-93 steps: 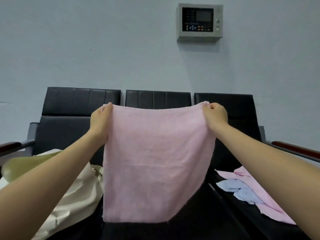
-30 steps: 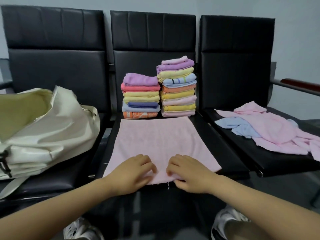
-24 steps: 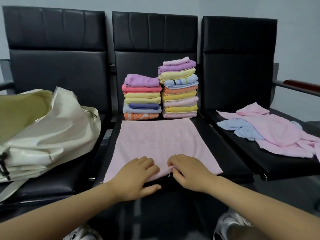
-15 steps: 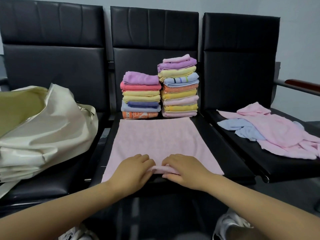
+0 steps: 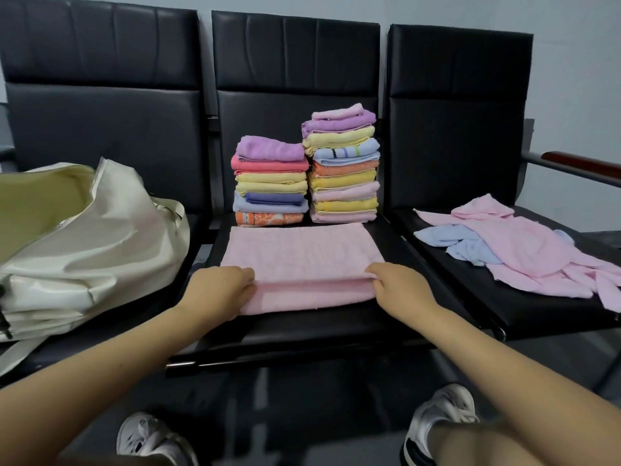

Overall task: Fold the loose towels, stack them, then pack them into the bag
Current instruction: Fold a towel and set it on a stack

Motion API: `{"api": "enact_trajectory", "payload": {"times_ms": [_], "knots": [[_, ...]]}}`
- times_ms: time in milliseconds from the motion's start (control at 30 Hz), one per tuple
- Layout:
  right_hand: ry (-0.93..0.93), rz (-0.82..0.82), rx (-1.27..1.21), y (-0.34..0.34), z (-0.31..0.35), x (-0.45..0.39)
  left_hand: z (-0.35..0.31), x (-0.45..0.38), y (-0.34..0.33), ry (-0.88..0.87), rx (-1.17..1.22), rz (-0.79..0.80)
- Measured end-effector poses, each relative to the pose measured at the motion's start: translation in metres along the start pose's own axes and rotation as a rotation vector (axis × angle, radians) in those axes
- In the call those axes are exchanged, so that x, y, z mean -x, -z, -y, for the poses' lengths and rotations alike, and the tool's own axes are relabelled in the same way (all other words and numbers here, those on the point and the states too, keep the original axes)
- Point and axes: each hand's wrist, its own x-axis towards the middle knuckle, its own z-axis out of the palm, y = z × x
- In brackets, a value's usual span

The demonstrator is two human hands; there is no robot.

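Seats: a row of three black padded seats (image 5: 295,334) carries everything, with both hands reaching onto the middle one.
Bag: a cream bag (image 5: 87,243) lies slumped on the seat out beyond the left hand, its mouth gaping toward the upper left (pale green lining showing inside).
Loose towels: a heap of loose towels (image 5: 524,253), pink with a light blue one tucked in, sprawls on the seat out past the right hand, well apart from it.
Pink towel: the pink towel (image 5: 302,260) is spread on the middle seat between and ahead of the two hands, its near edge turned up and over into a soft fold running from one hand to the other.
Taller stack: the taller stack (image 5: 342,169) of folded towels stands at the seat back, ahead of the right hand, just beyond the pink towel's far edge.
Shorter stack: the shorter stack (image 5: 270,186) stands touching it, ahead of the left hand.
Left hand: the left hand (image 5: 218,290) has its fingers curled round the left end of the fold, gripping the cloth.
Right hand: the right hand (image 5: 400,290) pinches the right end of the same fold, fingertips curled over it.
Shoes: two white shoes (image 5: 440,418) show on the floor, below the forearms.
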Motion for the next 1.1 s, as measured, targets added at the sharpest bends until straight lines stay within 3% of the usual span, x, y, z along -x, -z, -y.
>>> {"api": "enact_trajectory", "payload": {"times_ms": [100, 233, 367, 467, 667, 733, 867, 1100], "knots": [[-0.156, -0.056, -0.226, 0.004, -0.004, 0.000, 0.007, 0.007, 0.002, 0.049, 0.067, -0.024], [-0.342, -0.112, -0.524, 0.012, -0.009, 0.003, 0.013, 0.020, -0.002, -0.021, 0.250, 0.103], [-0.375, -0.096, -0.594, 0.013, -0.014, 0.013, 0.010, 0.030, 0.000, -0.106, 0.213, 0.175], [-0.387, -0.080, -0.602, 0.013, -0.017, 0.016, 0.012, 0.028, 0.005, -0.097, 0.321, 0.114], [-0.378, -0.060, -0.756, 0.015, -0.026, 0.021, 0.023, 0.027, 0.008, 0.311, 1.152, -0.002], [-0.388, -0.061, -0.797, 0.018, -0.025, 0.022, 0.024, 0.028, 0.009, 0.404, 1.305, -0.028], [-0.504, -0.054, -0.878, 0.020, -0.022, 0.021, 0.025, 0.030, 0.009, 0.446, 1.334, 0.046], [-0.559, -0.060, -0.925, 0.018, -0.026, 0.013, 0.021, 0.024, -0.005, 0.432, 1.040, 0.130]]}}
